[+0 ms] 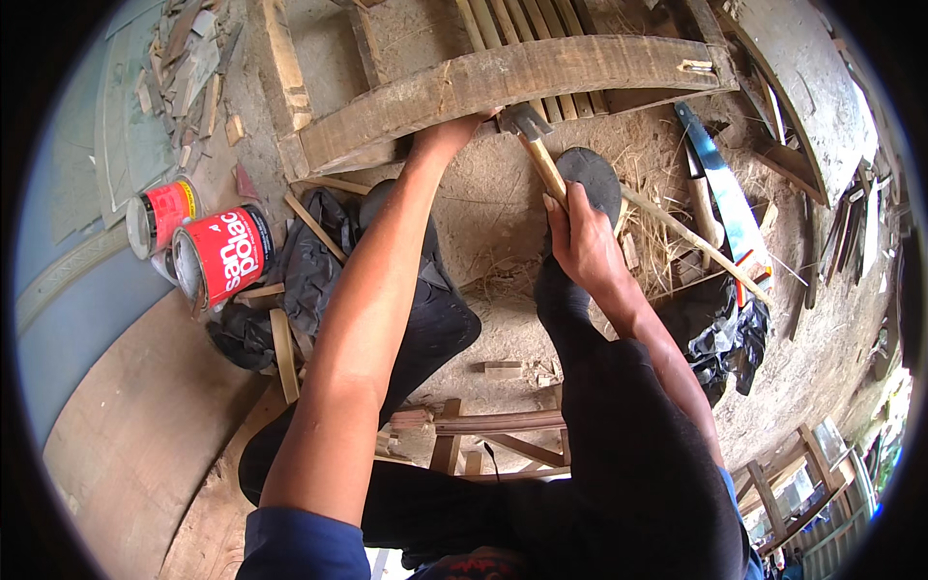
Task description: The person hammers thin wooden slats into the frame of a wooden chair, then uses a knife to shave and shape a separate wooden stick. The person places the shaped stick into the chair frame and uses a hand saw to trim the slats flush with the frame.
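Head view | right hand [583,237] clenches hammer [534,145] | left hand [447,135] steadies beam [503,89], grip unclear | risk: head beside left fingers, a glancing blow hits them

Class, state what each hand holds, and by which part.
Right hand holds the hammer low on its wooden handle. Left hand presses against the wooden rail.

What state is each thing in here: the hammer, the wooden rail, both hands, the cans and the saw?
Wooden-handled hammer with metal head: held, head against the rail.
Curved wooden rail: lying across the slatted frame, steadied by hand.
Right hand: closed around the hammer handle.
Left hand: pressed to the rail's lower edge.
Two red cans: lying on their sides.
Blue-bladed handsaw: lying flat on the ground, untouched.
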### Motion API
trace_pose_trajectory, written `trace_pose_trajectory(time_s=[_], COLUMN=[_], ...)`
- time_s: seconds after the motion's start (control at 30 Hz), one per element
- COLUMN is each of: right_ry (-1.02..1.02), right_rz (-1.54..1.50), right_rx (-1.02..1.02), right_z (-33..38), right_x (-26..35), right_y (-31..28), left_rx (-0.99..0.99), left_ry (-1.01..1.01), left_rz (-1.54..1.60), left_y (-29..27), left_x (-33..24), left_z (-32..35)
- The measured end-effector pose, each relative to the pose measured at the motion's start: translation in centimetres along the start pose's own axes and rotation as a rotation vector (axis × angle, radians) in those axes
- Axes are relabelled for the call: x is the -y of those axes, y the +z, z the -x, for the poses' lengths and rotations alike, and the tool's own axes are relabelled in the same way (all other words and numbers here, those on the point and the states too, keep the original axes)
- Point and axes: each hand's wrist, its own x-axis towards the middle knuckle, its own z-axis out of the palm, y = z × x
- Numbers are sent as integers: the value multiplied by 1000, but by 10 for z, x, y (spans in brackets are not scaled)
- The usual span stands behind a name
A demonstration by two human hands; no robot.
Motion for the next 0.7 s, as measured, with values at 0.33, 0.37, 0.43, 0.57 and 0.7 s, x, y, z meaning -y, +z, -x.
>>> trace_pose_trajectory(time_s=[0.33,0.37,0.43,0.57,0.7], right_ry=[-12,-47,-108,-30,-50], right_rz=[-8,-39,-77,13,-16], right_rx=[-17,-65,-146,2,-46], right_z=[0,0,2,-3,-1], right_x=[-2,1,3,-7,-1], right_y=[2,3,3,2,0], left_rx=[-37,-52,-48,-26,-64], left_ry=[15,54,49,-47,43], left_rz=[3,78,107,-65,235], left_y=[-2,-1,0,-1,0], left_x=[-10,-2,1,-5,-2], left_z=[7,7,7,4,10])
